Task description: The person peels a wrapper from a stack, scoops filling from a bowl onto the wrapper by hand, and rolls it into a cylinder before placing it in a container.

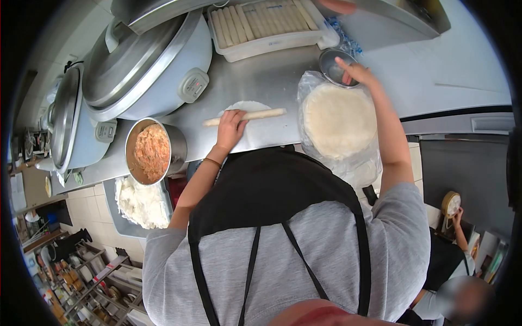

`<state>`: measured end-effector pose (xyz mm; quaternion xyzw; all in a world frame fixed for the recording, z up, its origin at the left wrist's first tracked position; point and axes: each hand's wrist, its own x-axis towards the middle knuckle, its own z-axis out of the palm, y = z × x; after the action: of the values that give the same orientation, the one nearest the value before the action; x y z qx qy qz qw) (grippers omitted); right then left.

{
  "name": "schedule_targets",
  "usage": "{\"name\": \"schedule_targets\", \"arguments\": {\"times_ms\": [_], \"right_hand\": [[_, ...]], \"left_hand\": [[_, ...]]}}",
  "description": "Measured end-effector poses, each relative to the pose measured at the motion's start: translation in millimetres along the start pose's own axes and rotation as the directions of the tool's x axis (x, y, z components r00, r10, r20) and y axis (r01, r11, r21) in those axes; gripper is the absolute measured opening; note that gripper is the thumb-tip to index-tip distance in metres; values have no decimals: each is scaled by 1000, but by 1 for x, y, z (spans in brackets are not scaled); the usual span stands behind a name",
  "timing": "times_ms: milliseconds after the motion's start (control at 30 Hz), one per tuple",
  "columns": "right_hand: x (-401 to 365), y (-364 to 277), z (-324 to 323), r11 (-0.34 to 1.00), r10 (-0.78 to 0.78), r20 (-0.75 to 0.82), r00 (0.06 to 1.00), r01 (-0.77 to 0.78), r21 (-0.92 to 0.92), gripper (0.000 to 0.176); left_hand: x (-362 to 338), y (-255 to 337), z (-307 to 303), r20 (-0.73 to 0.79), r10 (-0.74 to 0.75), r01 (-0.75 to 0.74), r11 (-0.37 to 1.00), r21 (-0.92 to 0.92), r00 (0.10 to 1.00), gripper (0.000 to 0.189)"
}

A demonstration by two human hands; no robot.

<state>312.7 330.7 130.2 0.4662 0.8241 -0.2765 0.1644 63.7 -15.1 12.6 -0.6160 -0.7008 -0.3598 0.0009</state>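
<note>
A thin pale roll (pixel 263 114) lies across a round white wrapper (pixel 247 105) on the steel counter. My left hand (pixel 231 128) rests on the roll, its fingers bent over it. Off to the right, my right hand (pixel 353 73) reaches into a small metal bowl (pixel 329 68), with the index finger stretched out and the others partly curled. Below that bowl, a stack of round wrappers (pixel 340 120) sits on clear plastic. A metal pot (pixel 178 148) with orange filling (pixel 152 152) stands left of my left hand.
A white tray (pixel 272 46) of rolls is at the back. Two large lidded cookers (pixel 157 89) stand at left. Below the counter is a tub (pixel 111 201) with white contents. Another person (pixel 448 261) at lower right holds a round object (pixel 451 205).
</note>
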Motion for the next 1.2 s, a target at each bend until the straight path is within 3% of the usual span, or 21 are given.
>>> {"name": "schedule_targets", "arguments": {"times_ms": [200,300,333,367,433,500,533,600,733,933,1067,1133,1200], "right_hand": [[21,8,-22,967,-92,-18,996,94,235,90],[-3,-36,-15,885,-281,-182,942,327,330,80],[-7,-55,2,825,-366,-171,915,404,396,74],[-8,-74,21,754,-447,-168,879,471,459,69],[-6,-121,71,623,-720,-124,682,715,318,57],[14,-148,141,508,-857,-83,509,861,27,54],[12,-159,155,500,-862,-76,501,866,31,54],[3,-173,175,430,-872,98,479,847,-312,60],[14,-142,162,275,-905,196,378,870,-410,69],[25,-190,188,148,-952,193,239,907,-393,75],[27,-162,167,107,-930,275,245,894,-434,76],[19,-146,141,173,-815,432,387,873,-457,77],[27,-156,146,117,-848,416,328,881,-458,77]], "left_hand": [[-1,-2,1,-2,4,-4,1000,-23,1000,27],[1,0,-5,-11,-1,0,999,-43,1000,30],[1,2,-8,-22,13,-14,998,-67,1000,31],[0,0,-10,-30,21,-23,997,-69,999,34],[-5,-8,-18,-27,7,-7,1000,-14,1000,34],[-12,-16,-25,-19,-3,3,999,38,1000,33],[-16,-20,-27,-19,-34,36,997,72,999,32],[-20,-25,-31,-21,-73,75,991,110,997,31],[-21,-27,-33,-48,-53,59,991,123,997,29],[-25,-29,-29,-64,-44,52,990,134,997,25],[-25,-32,-28,-70,-39,47,992,114,997,26],[-23,-32,-29,-79,-38,47,993,107,996,26],[-26,-31,-29,-77,-42,50,994,99,996,25]]}}
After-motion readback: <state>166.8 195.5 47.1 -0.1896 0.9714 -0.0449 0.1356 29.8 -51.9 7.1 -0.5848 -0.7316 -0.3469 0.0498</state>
